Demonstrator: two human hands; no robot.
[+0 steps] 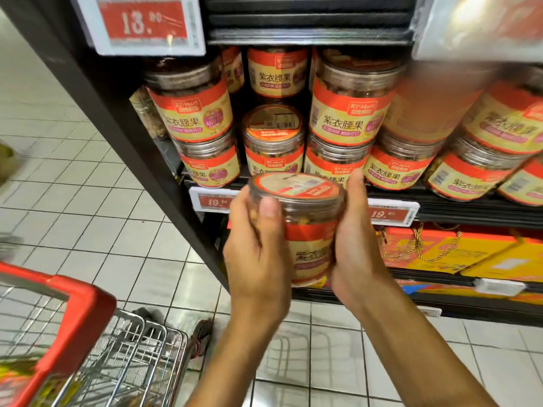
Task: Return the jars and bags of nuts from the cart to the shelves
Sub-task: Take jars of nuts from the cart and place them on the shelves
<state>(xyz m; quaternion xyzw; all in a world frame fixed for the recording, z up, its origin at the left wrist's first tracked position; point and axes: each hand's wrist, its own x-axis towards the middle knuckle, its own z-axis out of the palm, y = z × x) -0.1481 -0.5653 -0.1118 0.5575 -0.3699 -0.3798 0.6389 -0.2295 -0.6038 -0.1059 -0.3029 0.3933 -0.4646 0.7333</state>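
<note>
The round clear plastic jar with a red and cream label [308, 230] is smooth and see-through, its lid ribbed, its label shiny. The silver wire-mesh cart [141, 353] is bare bright metal with a smooth red plastic rim. The dark metal shelf [470, 211] looks matt. The white tiled floor [102, 201] is glazed and reflective. The yellow and orange cardboard boxes [435, 257] are glossy, with twisted gold cord handles.

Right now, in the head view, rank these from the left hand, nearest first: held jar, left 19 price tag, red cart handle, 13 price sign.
From the left hand:
1. held jar, in its grip.
2. left 19 price tag, just beyond the knuckles on the shelf edge.
3. red cart handle, lower left.
4. 13 price sign, at the top, hanging high.
</note>
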